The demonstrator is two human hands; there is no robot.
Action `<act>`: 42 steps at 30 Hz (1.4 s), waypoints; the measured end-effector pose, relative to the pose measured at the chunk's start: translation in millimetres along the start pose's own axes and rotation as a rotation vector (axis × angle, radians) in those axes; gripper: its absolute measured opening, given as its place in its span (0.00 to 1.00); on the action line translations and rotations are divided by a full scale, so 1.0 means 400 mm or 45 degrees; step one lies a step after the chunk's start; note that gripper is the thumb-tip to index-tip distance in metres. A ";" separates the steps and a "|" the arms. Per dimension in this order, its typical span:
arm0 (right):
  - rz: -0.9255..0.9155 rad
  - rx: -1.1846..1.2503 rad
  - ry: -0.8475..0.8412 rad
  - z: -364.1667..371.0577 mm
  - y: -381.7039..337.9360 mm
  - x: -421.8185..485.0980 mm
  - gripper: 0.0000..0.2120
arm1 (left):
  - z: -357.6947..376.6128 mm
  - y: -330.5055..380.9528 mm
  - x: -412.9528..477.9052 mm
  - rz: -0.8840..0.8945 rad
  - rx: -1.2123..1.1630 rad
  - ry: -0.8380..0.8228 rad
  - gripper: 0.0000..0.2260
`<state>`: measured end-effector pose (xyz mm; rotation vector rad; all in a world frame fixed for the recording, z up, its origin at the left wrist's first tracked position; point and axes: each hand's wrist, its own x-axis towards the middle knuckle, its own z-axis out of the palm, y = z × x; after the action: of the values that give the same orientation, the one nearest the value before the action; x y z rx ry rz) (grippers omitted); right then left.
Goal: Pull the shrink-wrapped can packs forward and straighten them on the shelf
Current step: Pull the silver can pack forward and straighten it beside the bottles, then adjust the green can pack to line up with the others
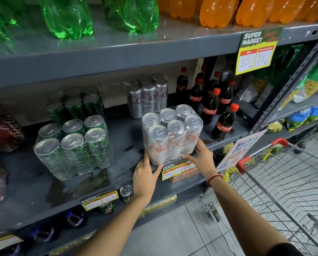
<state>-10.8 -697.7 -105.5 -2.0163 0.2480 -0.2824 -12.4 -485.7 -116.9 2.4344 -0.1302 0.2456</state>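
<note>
- Both hands are on the silver six-pack of cans (172,133) at the front edge of the grey metal shelf (125,143): left hand (147,174) clasps its lower left corner, right hand (203,157) presses flat on its lower right side.
- Behind it, a second silver can pack (147,95) sits deep on the shelf.
- Left, a green can pack (72,146) stands upright, another green pack (75,106) behind.
- The shelf surface shows dark wet smears.
- Cola bottles (214,106) stand right; a wire trolley (283,182) is on the tiled floor.
</note>
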 end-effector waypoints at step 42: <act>0.028 -0.131 -0.369 0.521 -0.292 -0.134 0.34 | -0.439 -0.456 -0.018 -0.319 -0.158 -0.065 0.43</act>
<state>8.1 -453.7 -96.4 -2.1248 0.1037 0.0387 -15.8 -233.0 -100.2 2.3060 0.1337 0.0610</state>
